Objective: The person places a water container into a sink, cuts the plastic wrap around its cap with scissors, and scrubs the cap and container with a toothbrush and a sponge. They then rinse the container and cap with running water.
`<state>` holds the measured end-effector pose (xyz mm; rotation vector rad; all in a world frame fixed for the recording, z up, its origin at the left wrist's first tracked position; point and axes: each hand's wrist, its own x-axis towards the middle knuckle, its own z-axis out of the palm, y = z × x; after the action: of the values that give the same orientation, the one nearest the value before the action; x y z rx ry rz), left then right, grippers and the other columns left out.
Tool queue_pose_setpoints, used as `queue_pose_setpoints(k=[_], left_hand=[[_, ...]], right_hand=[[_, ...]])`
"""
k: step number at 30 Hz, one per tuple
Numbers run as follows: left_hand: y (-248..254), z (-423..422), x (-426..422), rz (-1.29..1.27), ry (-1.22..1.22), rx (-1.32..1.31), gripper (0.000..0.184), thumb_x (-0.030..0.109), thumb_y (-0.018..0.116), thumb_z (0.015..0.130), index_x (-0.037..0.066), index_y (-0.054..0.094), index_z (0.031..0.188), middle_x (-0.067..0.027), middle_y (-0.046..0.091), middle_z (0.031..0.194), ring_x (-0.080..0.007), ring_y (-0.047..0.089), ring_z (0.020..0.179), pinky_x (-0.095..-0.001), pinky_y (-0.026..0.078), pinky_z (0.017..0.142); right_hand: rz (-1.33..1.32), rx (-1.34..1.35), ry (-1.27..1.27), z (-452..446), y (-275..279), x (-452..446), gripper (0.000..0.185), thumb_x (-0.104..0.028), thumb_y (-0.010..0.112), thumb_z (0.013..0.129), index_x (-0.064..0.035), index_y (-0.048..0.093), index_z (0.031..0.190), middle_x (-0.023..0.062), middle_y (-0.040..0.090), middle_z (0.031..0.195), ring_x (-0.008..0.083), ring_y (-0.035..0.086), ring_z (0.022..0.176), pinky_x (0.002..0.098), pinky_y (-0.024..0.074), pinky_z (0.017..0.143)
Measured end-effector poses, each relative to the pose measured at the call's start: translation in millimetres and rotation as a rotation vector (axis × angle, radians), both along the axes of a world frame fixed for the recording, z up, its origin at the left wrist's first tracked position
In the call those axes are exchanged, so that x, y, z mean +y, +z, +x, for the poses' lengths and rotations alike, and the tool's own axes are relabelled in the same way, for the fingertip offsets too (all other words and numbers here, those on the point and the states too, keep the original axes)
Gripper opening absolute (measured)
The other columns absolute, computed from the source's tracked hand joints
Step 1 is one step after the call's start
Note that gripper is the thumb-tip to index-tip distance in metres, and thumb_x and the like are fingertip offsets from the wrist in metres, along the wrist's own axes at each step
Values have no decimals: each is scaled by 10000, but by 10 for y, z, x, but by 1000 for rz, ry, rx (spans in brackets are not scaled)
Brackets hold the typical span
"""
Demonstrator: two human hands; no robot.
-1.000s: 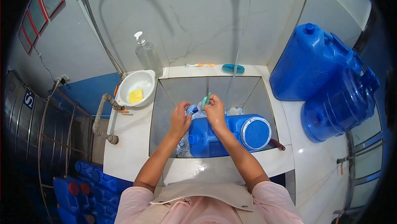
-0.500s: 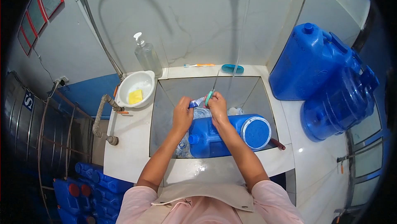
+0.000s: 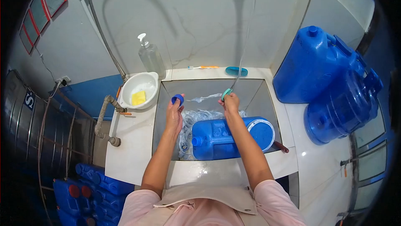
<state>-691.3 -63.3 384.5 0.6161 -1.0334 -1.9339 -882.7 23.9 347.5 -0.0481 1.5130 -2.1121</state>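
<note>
Between the fingers of my left hand [image 3: 174,111] is a round blue cap [image 3: 177,99], held above the left part of the sink [image 3: 167,86]. My right hand [image 3: 229,102] is closed on a tool with a teal handle [image 3: 226,94] and a thin metal part pointing up; it looks like scissors. A strip of clear plastic [image 3: 203,98] stretches between the two hands. Below them a blue jug [image 3: 217,138] lies on its side in the sink, its large round lid [image 3: 261,135] facing right. Clear plastic scraps [image 3: 190,121] are heaped around and behind the jug.
A white bowl [image 3: 125,88] with a yellow sponge [image 3: 138,97] and a pump bottle [image 3: 151,59] stand at left. A toothbrush [image 3: 203,67] and teal brush [image 3: 236,71] lie on the back ledge. Thin water falls near the wall. Blue containers [image 3: 311,67] stand at right.
My hands have moved apart, the left one to the left and the right one to the right. The blue cap now shows its round opening, and the plastic strip is stretched out.
</note>
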Motion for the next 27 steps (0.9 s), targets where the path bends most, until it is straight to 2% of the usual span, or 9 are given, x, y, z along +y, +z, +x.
queue_pose_setpoints(k=[5,9,11,13,15,17,19,22,27], left_hand=[[-151,219,-221,110,-1,37,314,111,464,899,41,456,1205,-147,577,1081,-184,572,882,-306,480,756],[-391,751,-474,111,67,-180,360,96,448,893,32,413,1246,-163,581,1009,-172,589,778,-240,493,654],[-563,1106,-598,24,127,-318,362,99,451,887,28,426,1242,-142,580,984,-161,587,805,-263,486,692],[-845,1496,-741,8,212,-384,396,145,463,889,14,421,1261,-151,553,1033,-202,568,896,-313,460,777],[-1033,1812,-769,-864,387,-1148,421,171,468,895,-6,414,1273,-168,512,1080,-273,513,1006,-367,401,885],[-994,1938,-614,-857,368,-1068,416,168,470,898,-16,419,1268,-200,480,1125,-334,457,1071,-407,350,943],[-978,1914,-476,-1072,491,-1270,366,142,477,896,-10,467,1229,-203,466,1192,-348,440,1119,-412,327,977],[-694,1402,-161,-1094,606,-975,402,157,528,860,-5,474,1224,-226,462,1222,-368,397,1190,-395,295,1022],[-327,365,810,-860,42,-450,328,168,543,867,3,539,1150,-167,546,1180,-309,493,1125,-366,362,970]], right_hand=[[189,540,-22,-274,245,144,91,-58,562,738,7,570,801,91,579,686,150,581,598,301,478,495],[760,1129,179,-721,167,708,243,-201,611,773,26,617,860,105,607,664,142,604,636,320,458,544],[669,773,398,-719,400,1141,271,-233,617,795,26,622,876,100,616,706,151,604,644,309,459,585],[568,744,430,-751,471,1614,291,-274,594,848,12,610,897,83,624,770,134,591,650,262,465,602],[527,578,491,-692,503,2004,308,-327,564,879,-22,561,919,99,641,848,146,595,764,265,469,686],[475,470,504,-553,401,2193,321,-352,553,888,-34,541,929,106,643,895,148,591,817,275,469,721],[140,311,334,-336,299,2193,356,-404,524,896,-51,515,942,124,624,1002,157,574,883,293,459,783],[196,379,363,40,442,1940,459,-507,526,859,-66,480,979,128,612,1035,160,553,939,299,432,846],[212,605,527,630,344,1396,362,-354,526,903,-31,482,1060,104,614,1071,130,540,941,291,417,842]])
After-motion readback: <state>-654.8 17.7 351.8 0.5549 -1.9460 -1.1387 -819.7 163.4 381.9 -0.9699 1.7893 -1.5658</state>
